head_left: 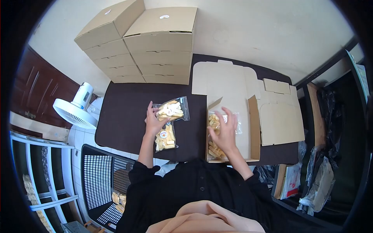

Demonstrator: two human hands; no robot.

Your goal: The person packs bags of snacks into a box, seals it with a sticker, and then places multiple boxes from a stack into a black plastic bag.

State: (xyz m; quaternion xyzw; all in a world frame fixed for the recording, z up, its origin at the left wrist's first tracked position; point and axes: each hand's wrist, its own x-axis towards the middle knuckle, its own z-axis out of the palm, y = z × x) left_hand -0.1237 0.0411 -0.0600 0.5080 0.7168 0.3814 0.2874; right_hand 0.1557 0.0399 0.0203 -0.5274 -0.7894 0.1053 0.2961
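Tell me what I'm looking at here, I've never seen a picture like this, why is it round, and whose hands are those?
The picture comes from one camera worn on a person's head, looking down with a very wide lens, which bends it into a circle. The dark clothing at the bottom is the wearer's body.

The two bare hands are the wearer's. The left hand touches a clear snack bag lying on a dark table; a second snack bag lies just below it. The right hand reaches into an open cardboard box, over more bags packed inside.

Flat unfolded cartons lie to the right. Closed cardboard boxes are stacked at the far edge. A white fan and a black crate stand on the left.
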